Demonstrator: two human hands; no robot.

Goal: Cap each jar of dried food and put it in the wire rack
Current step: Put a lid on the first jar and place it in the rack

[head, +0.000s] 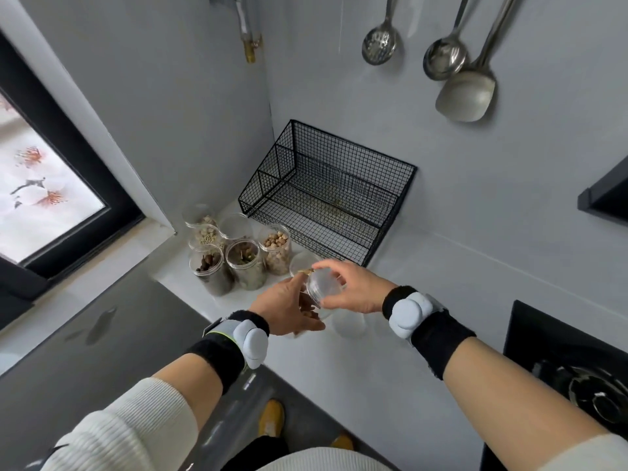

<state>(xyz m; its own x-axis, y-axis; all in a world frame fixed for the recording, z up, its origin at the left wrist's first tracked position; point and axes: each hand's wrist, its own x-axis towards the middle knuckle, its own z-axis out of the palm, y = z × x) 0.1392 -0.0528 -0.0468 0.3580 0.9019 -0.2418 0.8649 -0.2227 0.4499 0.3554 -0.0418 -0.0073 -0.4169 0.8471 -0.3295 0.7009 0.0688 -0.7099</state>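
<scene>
My left hand (289, 309) grips a clear jar of dried food (311, 309), mostly hidden behind the fingers, just above the white counter. My right hand (353, 288) holds a clear round lid (323, 283) tilted over the jar's mouth. The black wire rack (326, 195) stands empty in the corner behind my hands. Several uncapped clear jars (244, 263) of nuts, seeds and dried bits are grouped left of the rack. Clear lids (350, 326) lie on the counter near my right wrist.
A black-framed window (68, 185) is at the left. Steel ladles and a spatula (465, 93) hang on the wall above the rack. A gas hob (577, 379) sits at the right counter edge. A grey lower surface (85, 334) lies left of the counter.
</scene>
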